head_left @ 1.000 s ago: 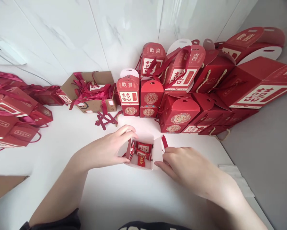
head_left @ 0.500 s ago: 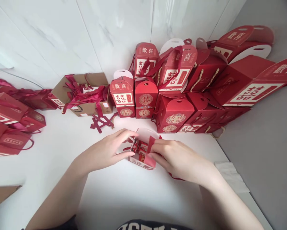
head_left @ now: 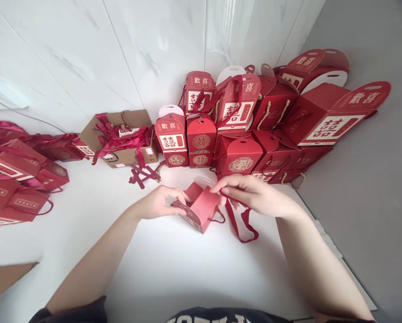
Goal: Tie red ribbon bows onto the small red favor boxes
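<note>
In the middle of the white table is a small red gift box (head_left: 204, 206), its side flaps raised and the front flap tilted inward. My left hand (head_left: 162, 202) grips the box's left front, with the thumb on the front flap and the fingers over the left side. At the right flap's upper edge are the fingertips of my right hand (head_left: 254, 193). A dark red ribbon (head_left: 246, 231) runs between these fingers and trails down in a loop to the table. The raised flaps hide what is inside the box.
Stacked red gift boxes (head_left: 241, 157) stand behind and to the right, against the walls. A cardboard box (head_left: 130, 157) of ribboned red pieces sits at the back, with crossed dark red strips (head_left: 143, 176) before it. More red boxes (head_left: 29, 204) are piled at left.
The side and front flaps have folded inward, covering the red packets seen inside earlier. My right hand has risen from the right flap, lifting the ribbon. The view has shifted slightly.
</note>
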The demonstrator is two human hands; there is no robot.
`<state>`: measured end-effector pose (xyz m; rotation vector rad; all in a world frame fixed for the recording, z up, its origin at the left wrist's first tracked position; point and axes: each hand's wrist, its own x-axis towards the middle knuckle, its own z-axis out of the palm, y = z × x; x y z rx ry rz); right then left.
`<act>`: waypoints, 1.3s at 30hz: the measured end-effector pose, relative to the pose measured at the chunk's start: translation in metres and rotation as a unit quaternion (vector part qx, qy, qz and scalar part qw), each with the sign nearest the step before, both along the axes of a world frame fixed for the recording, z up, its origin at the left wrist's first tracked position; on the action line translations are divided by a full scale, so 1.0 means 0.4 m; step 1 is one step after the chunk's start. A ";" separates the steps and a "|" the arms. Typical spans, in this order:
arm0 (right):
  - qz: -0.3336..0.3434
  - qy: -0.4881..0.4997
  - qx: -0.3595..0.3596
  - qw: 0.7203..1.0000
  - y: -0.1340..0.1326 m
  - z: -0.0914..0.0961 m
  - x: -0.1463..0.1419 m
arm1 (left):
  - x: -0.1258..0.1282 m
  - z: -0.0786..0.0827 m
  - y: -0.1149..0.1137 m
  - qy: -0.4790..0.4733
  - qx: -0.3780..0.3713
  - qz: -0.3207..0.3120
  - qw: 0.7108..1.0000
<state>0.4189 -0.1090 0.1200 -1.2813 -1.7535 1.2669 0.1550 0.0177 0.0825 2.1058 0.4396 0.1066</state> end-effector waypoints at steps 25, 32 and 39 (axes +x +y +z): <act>-0.291 0.243 0.174 0.909 0.049 0.074 -0.096 | 0.128 0.123 -0.170 -0.216 -0.304 0.173 0.912; -0.332 0.290 0.153 0.885 0.050 0.039 -0.063 | 0.097 0.124 -0.180 -0.121 -0.256 0.124 0.951; -0.428 0.447 0.229 0.751 0.017 0.095 0.032 | 0.052 0.139 -0.180 0.035 -0.329 -0.047 0.943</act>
